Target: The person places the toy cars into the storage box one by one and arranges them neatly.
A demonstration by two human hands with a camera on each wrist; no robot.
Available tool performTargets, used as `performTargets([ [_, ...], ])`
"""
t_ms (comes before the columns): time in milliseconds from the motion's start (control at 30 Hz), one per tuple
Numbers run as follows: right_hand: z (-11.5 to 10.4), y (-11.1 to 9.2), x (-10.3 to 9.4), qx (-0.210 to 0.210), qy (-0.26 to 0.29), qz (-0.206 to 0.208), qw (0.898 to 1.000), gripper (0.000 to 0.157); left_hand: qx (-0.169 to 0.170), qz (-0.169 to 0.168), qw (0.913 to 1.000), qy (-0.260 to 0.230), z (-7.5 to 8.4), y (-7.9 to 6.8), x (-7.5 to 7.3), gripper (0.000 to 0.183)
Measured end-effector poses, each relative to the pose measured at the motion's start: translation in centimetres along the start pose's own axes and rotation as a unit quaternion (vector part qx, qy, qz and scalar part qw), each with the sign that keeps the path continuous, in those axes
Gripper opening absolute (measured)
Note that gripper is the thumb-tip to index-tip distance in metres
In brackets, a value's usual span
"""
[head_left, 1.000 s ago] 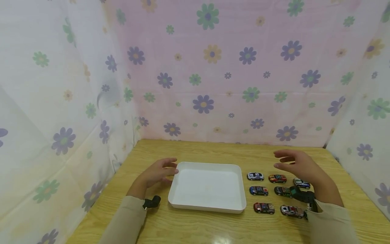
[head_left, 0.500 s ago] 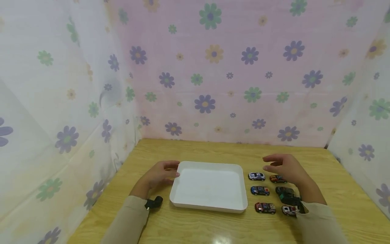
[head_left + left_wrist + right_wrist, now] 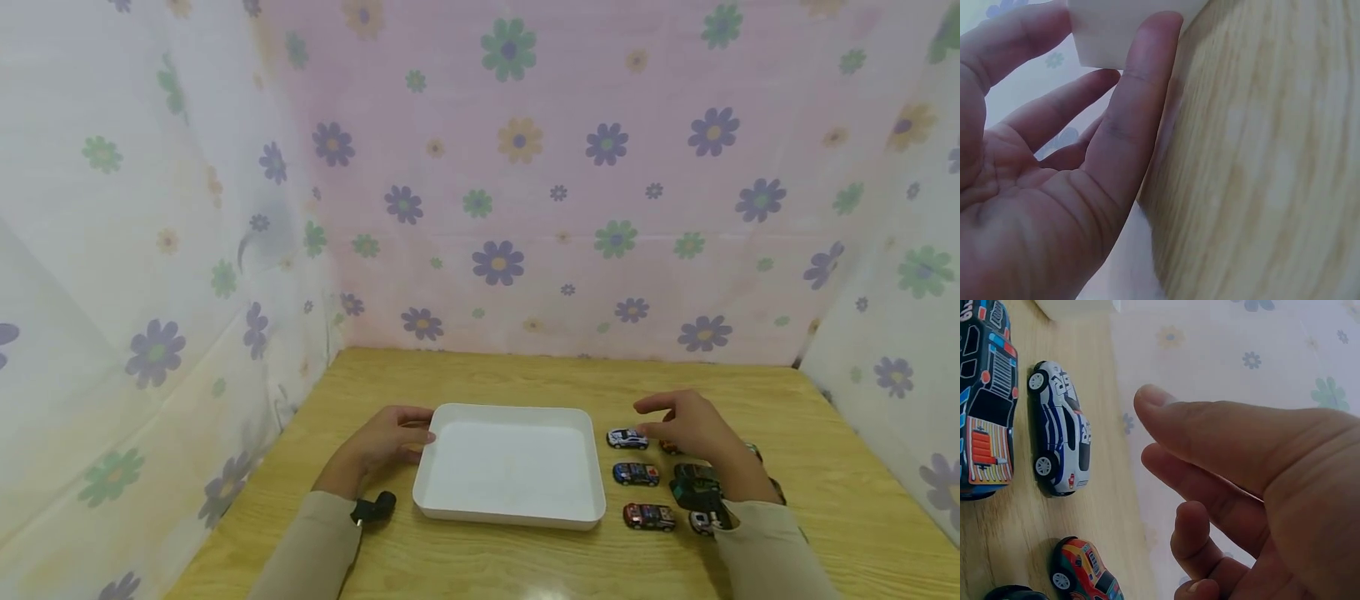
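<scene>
My left hand [image 3: 384, 440] is at the left side of a white rectangular tray [image 3: 510, 468], fingertips right at its wall. In the left wrist view its thumb and fingers lie nearly straight by the tray's corner [image 3: 1110, 37]. Over the toy cars on the right, my right hand [image 3: 692, 425] hovers with loosely bent fingers and nothing between them. Its thumb tip is nearest a white toy car [image 3: 627, 438] with dark blue markings. The right wrist view shows that white car [image 3: 1063, 428] standing on its wheels, apart from the thumb.
A blue toy car [image 3: 636, 474] and a red one [image 3: 649, 517] stand in a column below the white car. An orange-red car [image 3: 1088, 569] and several others are partly hidden under my right forearm. A flowered cloth [image 3: 562, 250] walls the wooden table [image 3: 465, 562].
My right hand has moved left and lower, from above the rear of the car rows to beside the white car. My left hand stays by the tray, its fingers slightly closer to the wall.
</scene>
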State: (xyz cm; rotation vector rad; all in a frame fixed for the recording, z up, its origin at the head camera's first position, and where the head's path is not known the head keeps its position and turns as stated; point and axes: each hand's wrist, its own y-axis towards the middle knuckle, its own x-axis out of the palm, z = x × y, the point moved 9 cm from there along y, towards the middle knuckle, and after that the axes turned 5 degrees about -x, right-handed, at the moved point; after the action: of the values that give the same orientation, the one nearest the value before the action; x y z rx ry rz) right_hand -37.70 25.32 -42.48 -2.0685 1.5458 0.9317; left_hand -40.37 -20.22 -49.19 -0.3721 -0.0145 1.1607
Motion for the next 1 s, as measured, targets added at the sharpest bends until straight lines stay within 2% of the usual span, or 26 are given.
performTargets([
  [400, 0.3, 0.1, 1.0, 0.015, -0.033, -0.024, 0.999, 0.038, 0.003, -0.011, 0.9998, -0.016, -0.2, -0.1, 0.1, 0.06],
  [633, 0.5, 0.3, 1.5, 0.016, -0.054, -0.021, 0.998, 0.036, -0.002, -0.013, 0.9996, -0.027, -0.6, 0.3, 0.1, 0.061],
  [1000, 1.1, 0.7, 2.0, 0.027, -0.073, -0.014, 0.997, 0.034, 0.0, -0.009, 0.9997, -0.023, -0.4, 0.0, 0.1, 0.06],
])
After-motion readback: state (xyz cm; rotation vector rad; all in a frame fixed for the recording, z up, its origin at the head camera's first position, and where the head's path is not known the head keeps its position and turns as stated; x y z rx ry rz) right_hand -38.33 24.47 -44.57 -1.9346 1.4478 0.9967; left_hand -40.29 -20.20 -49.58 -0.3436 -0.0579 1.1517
